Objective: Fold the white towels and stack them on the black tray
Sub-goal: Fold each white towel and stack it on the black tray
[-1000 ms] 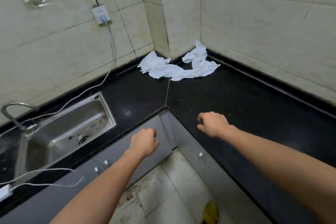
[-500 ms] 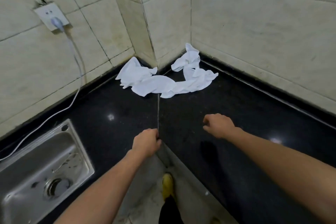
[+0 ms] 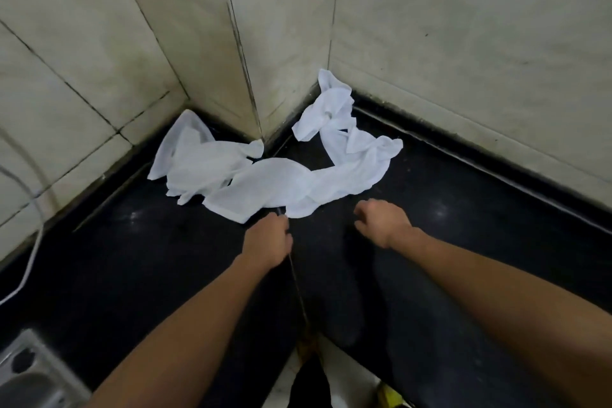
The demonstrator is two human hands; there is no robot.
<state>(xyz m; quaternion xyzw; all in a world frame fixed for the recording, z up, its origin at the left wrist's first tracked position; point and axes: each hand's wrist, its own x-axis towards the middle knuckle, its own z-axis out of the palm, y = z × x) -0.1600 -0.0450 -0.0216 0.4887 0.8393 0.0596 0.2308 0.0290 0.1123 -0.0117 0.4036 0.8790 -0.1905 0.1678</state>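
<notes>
- A heap of crumpled white towels (image 3: 275, 172) lies in the tiled corner of a black countertop (image 3: 139, 258), none of it folded; the task appears to be at its very start.
- How many towels make up the heap cannot be told: the cloth runs in 1 tangled band from the left wall to the right wall, with at least 2 bunched lobes.
- The left hand (image 3: 266, 240) reaches the near edge of the heap, its fingers curled and just touching or just short of the hem; whether it has pinched the cloth cannot be told from this angle.
- The right hand (image 3: 382, 222) hovers just beside the heap's right-hand end, fingers loosely curled and part open, holding nothing.
- No black tray shows anywhere in view, so no stack exists as far as the picture tells; the tray's place is unknown.
- A corner of a steel sink (image 3: 29, 378) shows at lower left and a white cable (image 3: 31, 238) hangs down the left wall, both well apart from the towels.
- Judged from this: 0 towels folded, 0 stacked. Left to do is everything: separate 1 towel, spread it flat on the open dark counter, fold it, find the tray, and repeat for the rest.
- The tangle looks likely to drag a 2nd towel along when the 1st is pulled.
</notes>
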